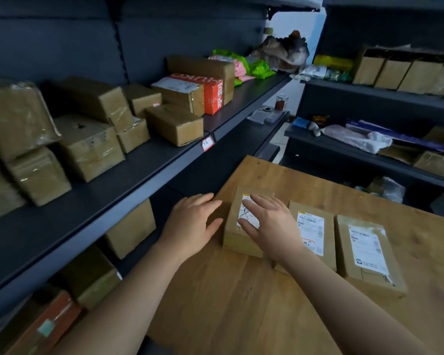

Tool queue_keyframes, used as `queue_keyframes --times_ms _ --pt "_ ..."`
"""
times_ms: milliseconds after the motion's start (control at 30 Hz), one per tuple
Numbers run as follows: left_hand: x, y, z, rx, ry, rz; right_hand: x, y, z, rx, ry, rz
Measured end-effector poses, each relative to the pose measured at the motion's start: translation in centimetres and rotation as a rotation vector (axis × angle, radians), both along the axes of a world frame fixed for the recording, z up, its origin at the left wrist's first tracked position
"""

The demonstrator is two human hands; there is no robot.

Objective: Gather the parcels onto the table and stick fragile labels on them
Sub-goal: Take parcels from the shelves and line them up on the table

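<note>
Dark metal shelving [164, 160] fills the left side, and a second dark rack [369, 98] stands at the right. The left shelf carries many brown cardboard boxes [87, 147], some wrapped in clear tape, with an orange-red box [213, 98] and a crumpled green bag [259, 67] further along.

Below and between the racks lies the wooden surface [241, 303]. Three parcels sit on it in a row near its far-left corner. The right parcel [367, 252] is the longest and lies flat with a white shipping label on top. The middle parcel [328, 242] lies just beside it, also with its label up. The left parcel [231, 237] is a smaller, taller box close to the surface's left edge.

The right hand [269, 221] lies flat on top of the left parcel, fingers spread and straight, covering part of its white label. The left hand [192, 221] is wide too, with relaxed fingers holding nothing. It sits just beside that parcel's left face, and I cannot tell if it touches.

A small red-bordered tag [207, 144] with handwriting hangs on the shelf's front edge.
</note>
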State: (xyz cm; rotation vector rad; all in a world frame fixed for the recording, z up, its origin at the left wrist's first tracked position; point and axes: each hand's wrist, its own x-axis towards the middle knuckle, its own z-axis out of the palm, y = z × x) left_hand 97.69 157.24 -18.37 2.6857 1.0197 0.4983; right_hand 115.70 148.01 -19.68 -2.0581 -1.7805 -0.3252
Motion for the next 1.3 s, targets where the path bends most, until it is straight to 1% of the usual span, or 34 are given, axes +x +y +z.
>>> queue_keyframes --times_ms 100,233,300,433,533,733,867,1000,1167,1300 --pt "-1.8 -3.3 1.1 0.067 -0.044 0.072 -1.1 -1.8 0.9 0.053 -0.014 0.103" --pt "-4.4 -9.1 1.9 0.167 -0.055 0.202 -2.9 -4.9 1.7 0.130 -0.016 0.255" --pt "-6.0 -12.1 2.0 0.211 -0.056 0.274 -4.1 -6.4 2.0 0.129 -0.004 0.339" --pt "-10.5 -18.0 2.2 0.267 -0.025 0.446 -7.9 -9.2 2.4 0.107 -0.016 0.497" --pt "-15.1 -22.6 2.8 0.302 -0.009 0.585 -12.0 -10.9 2.9 0.150 0.016 0.646" --pt "-24.6 -32.1 4.5 0.350 0.044 0.910 -23.2 -14.3 3.7 0.206 0.107 0.928" --pt "-30.5 -38.5 5.3 0.400 0.076 1.067 -31.1 -17.7 4.7 0.256 0.116 1.118" --pt "-36.9 -45.0 5.6 0.386 0.068 1.211 -39.4 -22.2 5.9 0.309 0.124 1.264" --pt "-44.7 -54.5 6.4 0.395 0.132 1.370 -50.0 -28.9 6.8 0.251 0.099 1.405" --pt "-50.7 -62.4 7.2 0.382 0.208 1.530 -58.6 -34.7 7.3 0.211 0.163 1.570"
